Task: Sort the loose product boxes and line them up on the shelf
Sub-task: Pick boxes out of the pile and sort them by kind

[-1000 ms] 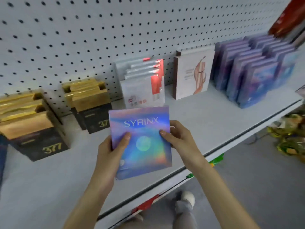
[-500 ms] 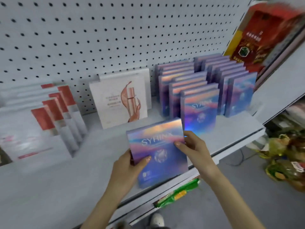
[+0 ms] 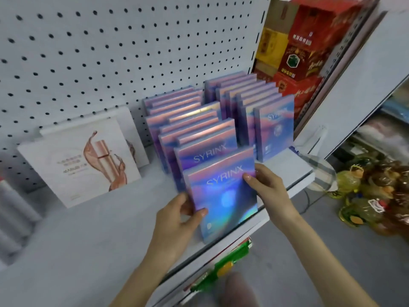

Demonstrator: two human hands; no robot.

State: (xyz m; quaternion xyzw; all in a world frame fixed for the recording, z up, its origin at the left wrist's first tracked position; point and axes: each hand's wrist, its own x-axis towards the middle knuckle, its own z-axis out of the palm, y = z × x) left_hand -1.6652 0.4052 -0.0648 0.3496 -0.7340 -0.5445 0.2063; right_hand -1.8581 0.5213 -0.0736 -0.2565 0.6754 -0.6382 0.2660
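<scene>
A holographic blue-purple SYRINX box [image 3: 223, 193] stands upright near the front edge of the grey shelf [image 3: 88, 235]. My left hand [image 3: 179, 220] grips its lower left edge, thumb on the front face. My right hand [image 3: 267, 187] holds its right edge, fingers behind and thumb on the front. The box sits right in front of a row of matching SYRINX boxes [image 3: 194, 134]. A second row of the same boxes [image 3: 261, 111] stands to the right.
Two white boxes with a rose-gold picture [image 3: 88, 160] stand left of the rows against the pegboard [image 3: 110, 52]. Red and yellow cartons [image 3: 296, 54] fill the neighbouring bay at the right. Wrapped packages [image 3: 376, 196] lie on the floor.
Both hands have carried the SYRINX box rightward along the shelf, from the gold and black boxes to the front of the matching purple row, where it now stands upright.
</scene>
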